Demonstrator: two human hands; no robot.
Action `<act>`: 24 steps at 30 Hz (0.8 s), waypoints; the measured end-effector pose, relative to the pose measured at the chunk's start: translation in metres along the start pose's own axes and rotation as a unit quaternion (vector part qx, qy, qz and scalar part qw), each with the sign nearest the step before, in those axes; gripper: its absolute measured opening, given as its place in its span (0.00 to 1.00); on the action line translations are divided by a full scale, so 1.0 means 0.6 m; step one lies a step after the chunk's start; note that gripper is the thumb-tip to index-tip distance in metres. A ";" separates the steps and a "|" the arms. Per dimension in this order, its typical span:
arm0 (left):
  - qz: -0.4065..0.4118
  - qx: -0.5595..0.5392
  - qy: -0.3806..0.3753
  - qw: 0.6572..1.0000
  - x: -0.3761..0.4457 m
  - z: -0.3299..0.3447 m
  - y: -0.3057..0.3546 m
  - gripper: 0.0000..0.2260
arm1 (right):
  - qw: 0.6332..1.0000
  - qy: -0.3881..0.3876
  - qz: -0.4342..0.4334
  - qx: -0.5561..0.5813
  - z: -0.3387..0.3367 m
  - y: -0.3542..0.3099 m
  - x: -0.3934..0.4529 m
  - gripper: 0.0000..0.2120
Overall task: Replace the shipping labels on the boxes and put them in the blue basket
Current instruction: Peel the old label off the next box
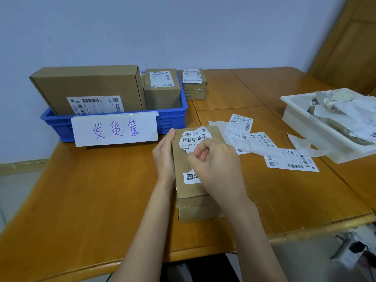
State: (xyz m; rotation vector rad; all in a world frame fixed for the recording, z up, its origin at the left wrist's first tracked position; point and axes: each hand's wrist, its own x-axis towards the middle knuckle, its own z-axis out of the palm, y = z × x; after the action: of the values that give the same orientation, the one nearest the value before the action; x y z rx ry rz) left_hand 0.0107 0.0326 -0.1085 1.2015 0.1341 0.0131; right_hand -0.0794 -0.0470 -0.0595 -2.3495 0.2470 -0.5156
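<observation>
A flat brown cardboard box point(184, 165) lies on the wooden table in front of me. Its old white shipping label point(193, 137) is torn and partly peeled, with a scrap left lower down. My left hand point(164, 155) rests flat against the box's left side. My right hand point(215, 161) sits on top of the box, its curled fingers pinching the torn label's edge. The blue basket point(173, 117) stands at the back left with a handwritten paper sign. It holds a large labelled box point(87, 88) and a smaller labelled box point(161, 88).
Another small labelled box point(194, 84) stands on the table right of the basket. Loose new labels point(291, 159) and backing paper point(262, 148) lie to the right of my hands. A white tray point(309, 127) with torn paper scraps sits at the far right.
</observation>
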 end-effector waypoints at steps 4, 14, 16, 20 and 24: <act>0.014 0.009 -0.018 1.000 -0.005 -0.002 0.004 0.11 | 0.999 -0.021 -0.005 0.024 -0.006 -0.001 0.004 0.07; 0.023 0.040 -0.014 0.999 -0.007 -0.002 0.006 0.12 | 0.999 -0.020 -0.013 -0.038 -0.010 -0.043 -0.001 0.14; 0.001 0.026 -0.010 1.000 -0.006 -0.001 0.009 0.12 | 0.992 -0.022 -0.017 -0.121 -0.007 -0.048 0.007 0.13; 0.003 0.000 -0.015 1.000 -0.013 0.000 0.013 0.12 | 0.982 -0.007 0.006 -0.190 0.007 -0.045 0.018 0.10; 0.001 0.008 -0.021 1.000 -0.014 0.000 0.015 0.17 | 0.982 0.004 0.030 -0.187 0.008 -0.038 0.021 0.09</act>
State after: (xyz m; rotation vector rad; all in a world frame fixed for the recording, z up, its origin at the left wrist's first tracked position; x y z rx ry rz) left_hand 0.0028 0.0353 -0.0994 1.2174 0.0978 -0.0118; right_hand -0.0652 -0.0312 -0.0434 -2.6944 0.4504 -0.4815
